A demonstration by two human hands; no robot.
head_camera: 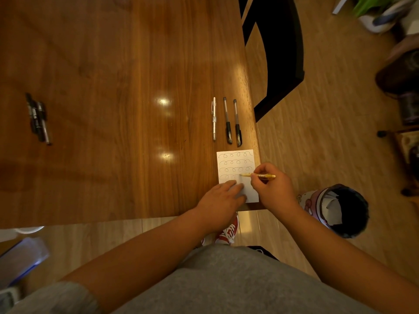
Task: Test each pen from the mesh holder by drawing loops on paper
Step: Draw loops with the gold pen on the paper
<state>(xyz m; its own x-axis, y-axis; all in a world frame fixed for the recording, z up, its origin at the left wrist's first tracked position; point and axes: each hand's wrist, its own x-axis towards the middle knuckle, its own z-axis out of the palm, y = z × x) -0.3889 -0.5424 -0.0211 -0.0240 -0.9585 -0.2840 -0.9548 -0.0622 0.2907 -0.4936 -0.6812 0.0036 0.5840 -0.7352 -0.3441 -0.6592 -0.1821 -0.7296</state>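
A small white sheet of paper [235,163] is laid near the right corner of the shiny brown wooden table [136,64]. Three rows of loops are seen on it. A fourth row is faint and only partly drawn. The bottom of the sheet is hidden under the hands.

The left hand [223,198] is pressed flat on the sheet, fingers straight. A thin yellow pen [264,176] is pinched by the curled fingers of the right hand [271,189] at the sheet's four o'clock. Its tip is touching the fourth row.

At the sheet's twelve o'clock, a white plastic pen [214,118], a clear pen with a black grip [227,120] and a second clear pen [237,123] are laid side by side.

Far off at ten o'clock, a bunch of dark pens [38,120] is seen, too blurry to be counted.
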